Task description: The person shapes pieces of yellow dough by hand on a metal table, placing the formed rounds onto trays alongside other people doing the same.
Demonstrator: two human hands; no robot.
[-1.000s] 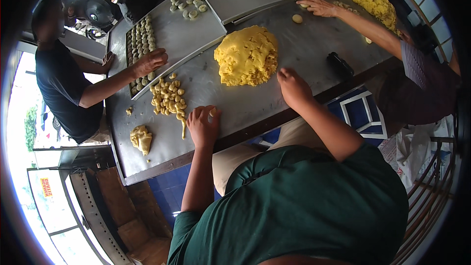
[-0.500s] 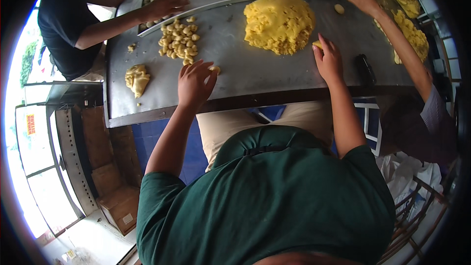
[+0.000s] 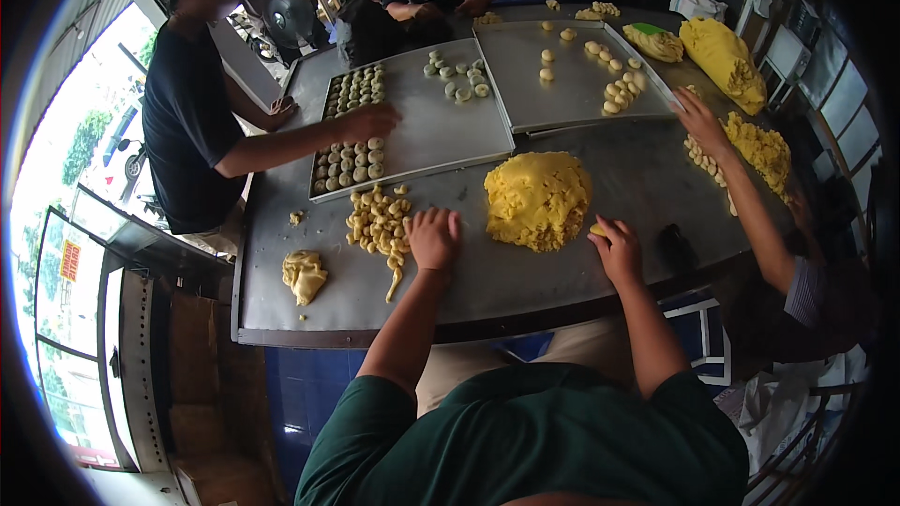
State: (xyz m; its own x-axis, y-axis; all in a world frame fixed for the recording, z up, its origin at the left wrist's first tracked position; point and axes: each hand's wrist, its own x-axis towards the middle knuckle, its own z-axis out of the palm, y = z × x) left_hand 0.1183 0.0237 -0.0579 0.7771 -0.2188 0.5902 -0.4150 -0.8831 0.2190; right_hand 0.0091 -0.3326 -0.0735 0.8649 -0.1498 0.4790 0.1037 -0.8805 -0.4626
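Sagging into a soft, glossy heap, a pale lump (image 3: 305, 278) lies at the left of the smooth grey metal table (image 3: 525, 290). Beyond it, dull greenish balls (image 3: 349, 167) line up in rows in a shallow metal tray (image 3: 427, 126), with a co-worker's hand (image 3: 377, 119) over them. Next comes a pile (image 3: 378, 221) of small, rounded, creamy knobs, one strand trailing toward the near edge. Just beside it is the person's left hand (image 3: 434, 236), palm down, fingers close together and bent; whether anything lies under it, I cannot tell. Right of that sits a yellow mound (image 3: 538, 200), smooth on top, cracked and crumbly along its near side. Near its right edge, the right hand (image 3: 618, 248) pinches a small yellow piece (image 3: 596, 230) between thumb and fingers. Farther right are a black object (image 3: 675, 248), its outline unclear, another worker's hand (image 3: 701, 122) by a second tray's (image 3: 572, 103) corner, and rough, crumbly dough (image 3: 757, 148).
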